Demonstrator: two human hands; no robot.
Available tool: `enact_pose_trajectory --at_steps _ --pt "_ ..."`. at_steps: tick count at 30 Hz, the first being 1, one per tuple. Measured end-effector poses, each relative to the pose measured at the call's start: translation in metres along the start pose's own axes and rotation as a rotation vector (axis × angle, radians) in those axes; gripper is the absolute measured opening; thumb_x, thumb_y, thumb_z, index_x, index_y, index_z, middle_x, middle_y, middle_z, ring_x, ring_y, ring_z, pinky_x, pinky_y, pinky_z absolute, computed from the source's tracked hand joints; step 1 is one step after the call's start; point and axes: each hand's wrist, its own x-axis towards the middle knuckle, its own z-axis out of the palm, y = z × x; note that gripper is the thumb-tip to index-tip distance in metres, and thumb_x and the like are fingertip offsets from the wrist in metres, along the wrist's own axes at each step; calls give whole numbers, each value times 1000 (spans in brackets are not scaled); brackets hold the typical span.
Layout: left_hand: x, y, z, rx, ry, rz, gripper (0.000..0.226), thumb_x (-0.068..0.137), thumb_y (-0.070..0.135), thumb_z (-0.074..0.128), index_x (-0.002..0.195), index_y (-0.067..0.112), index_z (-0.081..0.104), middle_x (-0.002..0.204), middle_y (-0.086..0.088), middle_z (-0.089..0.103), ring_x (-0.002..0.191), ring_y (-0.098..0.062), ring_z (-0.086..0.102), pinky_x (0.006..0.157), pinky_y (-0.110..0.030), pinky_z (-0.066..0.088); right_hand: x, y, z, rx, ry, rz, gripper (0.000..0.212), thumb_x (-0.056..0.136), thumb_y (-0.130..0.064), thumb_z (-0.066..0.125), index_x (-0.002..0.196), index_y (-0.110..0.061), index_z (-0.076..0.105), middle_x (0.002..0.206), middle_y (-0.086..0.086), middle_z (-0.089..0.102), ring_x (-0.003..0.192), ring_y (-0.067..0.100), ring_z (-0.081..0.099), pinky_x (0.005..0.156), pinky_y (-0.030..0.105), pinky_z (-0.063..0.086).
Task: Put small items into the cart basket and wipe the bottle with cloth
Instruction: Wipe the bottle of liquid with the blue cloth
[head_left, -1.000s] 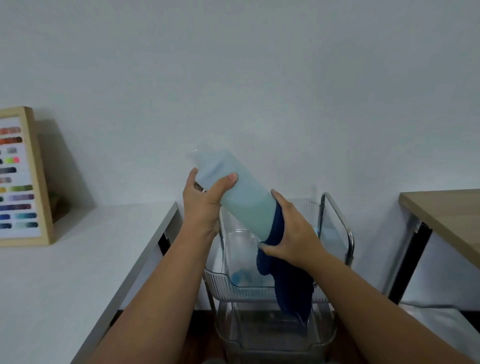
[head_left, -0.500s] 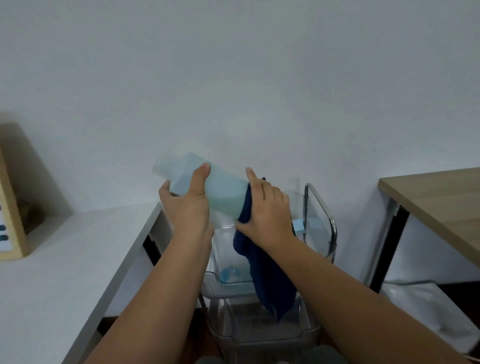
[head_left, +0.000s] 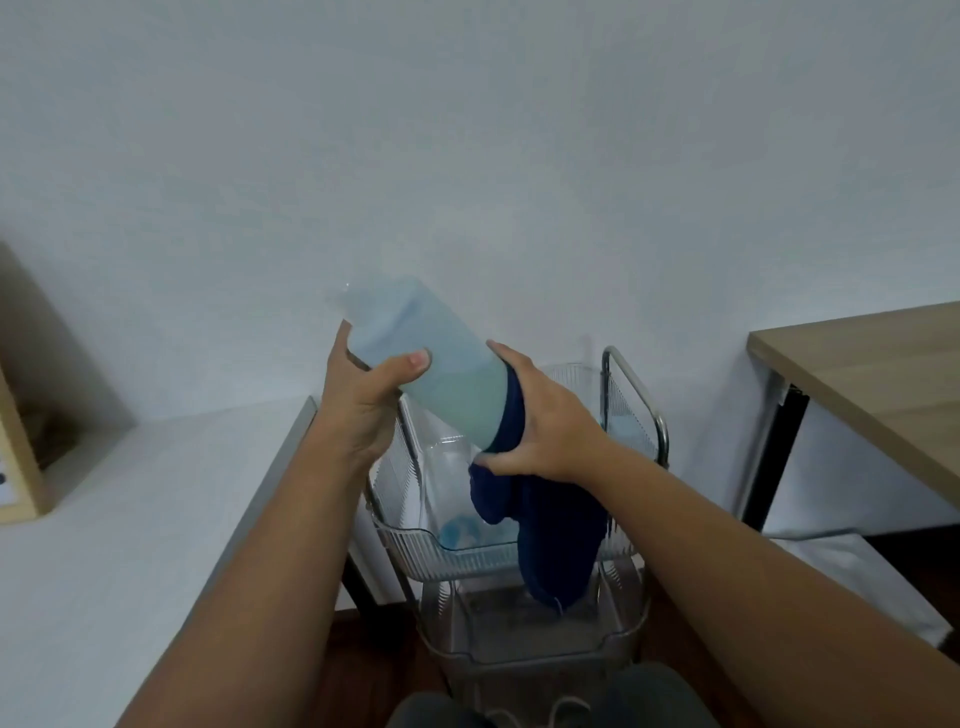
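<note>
head | step: wiping | your left hand (head_left: 363, 400) grips tilted bottle (head_left: 426, 364) over the cart basket (head_left: 415, 545) | right hand (head_left: 545, 431) clutches cloth (head_left: 550, 525) round its base | next: likely slide cloth upward
</note>
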Motion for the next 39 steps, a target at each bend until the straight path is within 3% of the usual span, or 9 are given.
enact_pose_trajectory --at_steps 4,8,11,14,18,22,30,34,39 --pt "5 4 -2 -116 -58 -77 76 62 7 70 132 10 42 114 -8 59 106 -24 60 93 -40 50 1 -8 12 -198 153 -5 108 59 -35 83 149 -21 25 132 5 50 112 24 53 95 40 45" --pt "-6 -7 22 -56 441 -199 75 72 11 83 134 21 43 104 8 66 73 -1 72 61 -27 54 2 -5 19 -598 341 -18 102 54 -29 84 144 -11 40 122 14 58 97 33 59 84 42 47" --pt "-12 -17 30 -54 657 -191 88 59 29 93 132 20 45 106 7 66 69 2 70 61 -33 57 -2 -5 30 -683 365 -70 104 51 -30 86 144 -10 41 118 16 59 94 33 60 80 42 48" --pt "-13 -19 22 -19 554 -132 79 57 23 89 127 9 55 107 -4 71 88 -17 73 71 -36 60 -2 -11 32 -624 277 -48 114 51 -34 87 148 -11 33 122 14 56 96 31 59 83 40 48" --pt "-7 -24 -2 -76 80 -126 43 60 11 83 101 19 74 93 2 74 87 -14 71 72 -30 57 15 -29 13 -241 39 -52 122 59 -34 83 153 -23 7 135 9 46 110 28 53 91 40 47" --pt "-2 -16 -17 -152 -190 -216 76 54 17 89 123 11 58 111 -8 64 105 -24 61 90 -40 52 28 -44 6 49 -88 -22 122 55 -35 85 148 -42 6 140 0 44 119 19 50 98 38 46" --pt "-22 -19 18 -11 460 -214 86 53 36 95 125 25 49 92 12 76 79 -6 74 64 -35 60 26 -44 33 -622 264 -91 119 56 -34 84 153 -16 18 126 13 51 97 30 57 85 39 45" --pt "-18 -16 10 6 439 -172 50 65 19 89 110 12 67 95 -3 77 79 -15 75 60 -29 58 23 -44 36 -605 307 -123 123 50 -35 87 151 -17 20 124 13 53 95 29 59 85 38 47" --pt "-19 -15 -1 17 283 -62 62 55 16 87 112 19 62 94 4 76 86 -14 73 66 -31 59 21 -42 22 -424 201 -120 118 60 -43 80 153 -23 11 126 8 52 99 25 56 88 36 47"
